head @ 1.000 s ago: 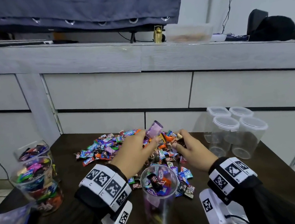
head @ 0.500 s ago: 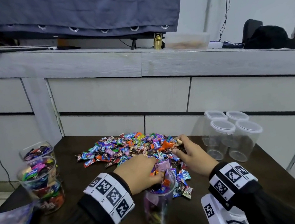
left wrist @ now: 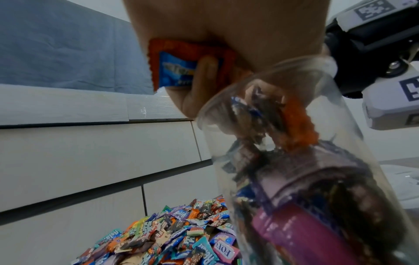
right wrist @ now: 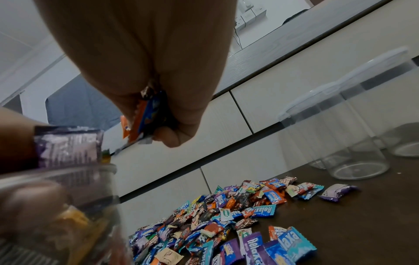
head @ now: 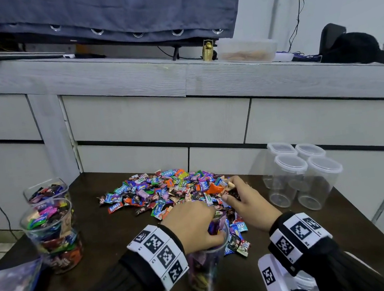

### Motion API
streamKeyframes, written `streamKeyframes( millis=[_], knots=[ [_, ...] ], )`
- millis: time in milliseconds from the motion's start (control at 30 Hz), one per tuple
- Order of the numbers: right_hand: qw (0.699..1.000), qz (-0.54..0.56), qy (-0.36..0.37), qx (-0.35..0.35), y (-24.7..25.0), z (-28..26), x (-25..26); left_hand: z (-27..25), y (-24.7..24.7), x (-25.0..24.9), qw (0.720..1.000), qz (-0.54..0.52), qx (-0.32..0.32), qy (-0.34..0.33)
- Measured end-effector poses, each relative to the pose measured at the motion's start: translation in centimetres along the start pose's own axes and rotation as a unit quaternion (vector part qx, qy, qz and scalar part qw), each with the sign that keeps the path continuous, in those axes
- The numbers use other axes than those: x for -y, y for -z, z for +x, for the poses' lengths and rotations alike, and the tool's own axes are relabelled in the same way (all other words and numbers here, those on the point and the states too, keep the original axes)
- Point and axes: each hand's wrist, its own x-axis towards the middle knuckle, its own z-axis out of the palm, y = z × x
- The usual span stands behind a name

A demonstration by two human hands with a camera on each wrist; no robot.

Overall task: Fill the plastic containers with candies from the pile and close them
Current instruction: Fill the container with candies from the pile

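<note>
A pile of wrapped candies (head: 167, 190) lies in the middle of the dark table (head: 114, 235). In front of it stands a clear plastic container (head: 207, 269), partly filled and without a lid. My left hand (head: 212, 226) sits over its mouth, fingers curled round an orange and blue candy (left wrist: 179, 70) with more wrappers dropping inside. My right hand (head: 232, 194) is at the near right edge of the pile and grips a small bunch of candies (right wrist: 147, 114).
Two candy-filled containers (head: 50, 232) without lids stand at the table's left edge, beside a blue and purple bag (head: 8, 284). Several empty lidded containers (head: 301, 174) stand at the right. A white drawer cabinet (head: 158, 123) rises right behind the table.
My left hand carried a purple candy from the pile down to the container's mouth and now covers it. My right hand stayed at the pile's right edge, holding candies.
</note>
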Motion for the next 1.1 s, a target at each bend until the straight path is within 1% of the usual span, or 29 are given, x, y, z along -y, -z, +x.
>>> streamKeyframes(
  millis=[100, 300, 367, 433, 500, 600, 700, 733, 767, 867, 900, 967, 1033, 1100],
  knots=[
    [1.000, 0.001, -0.009, 0.003, -0.1, 0.1, 0.1, -0.2, 0.0, 0.3, 1.000, -0.022, -0.022, 0.003],
    [1.000, 0.011, -0.015, -0.005, 0.2, 0.5, 0.5, -0.7, 0.3, 0.2, 0.991, -0.111, -0.072, 0.022],
    [1.000, 0.009, -0.017, -0.010, 0.2, 0.6, 0.5, -0.5, 0.5, -0.1, 0.984, -0.145, -0.096, 0.023],
    [1.000, 0.013, -0.019, -0.014, 0.2, 0.7, 0.5, -0.1, 0.6, -0.4, 0.972, -0.205, -0.110, 0.034],
    [1.000, 0.016, -0.017, -0.014, 0.3, 0.6, 0.5, 0.4, 0.5, -0.7, 0.946, -0.295, -0.122, 0.056],
    [1.000, 0.016, -0.014, -0.011, 0.4, 0.5, 0.6, 1.0, 0.5, -1.2, 0.891, -0.430, -0.122, 0.085],
    [1.000, 0.019, -0.012, -0.010, 0.5, 0.4, 0.4, 1.0, 0.5, -1.5, 0.839, -0.519, -0.103, 0.126],
    [1.000, 0.017, -0.011, -0.010, 0.5, 0.4, 0.4, 1.0, 0.5, -1.5, 0.828, -0.536, -0.095, 0.135],
    [1.000, 0.014, -0.011, -0.011, 0.6, 0.4, 0.3, 0.9, 0.5, -1.5, 0.830, -0.534, -0.086, 0.136],
    [1.000, 0.019, -0.011, -0.021, 0.8, 0.4, 0.0, 0.4, 0.5, -1.3, 0.873, -0.473, -0.058, 0.107],
    [0.999, 0.023, -0.012, -0.024, 0.9, 0.4, -0.1, 0.2, 0.7, -1.3, 0.875, -0.471, -0.056, 0.099],
    [0.999, 0.032, -0.011, -0.029, 1.0, 0.4, 0.0, -0.2, 0.8, -0.9, 0.861, -0.495, -0.074, 0.088],
    [0.998, 0.049, -0.004, -0.037, 1.1, 0.3, 0.2, -0.7, 0.5, -0.4, 0.839, -0.523, -0.122, 0.086],
    [0.995, 0.080, 0.009, -0.052, 0.8, 0.2, 0.7, -1.4, -0.1, 0.4, 0.835, -0.522, -0.149, 0.094]
  ],
)
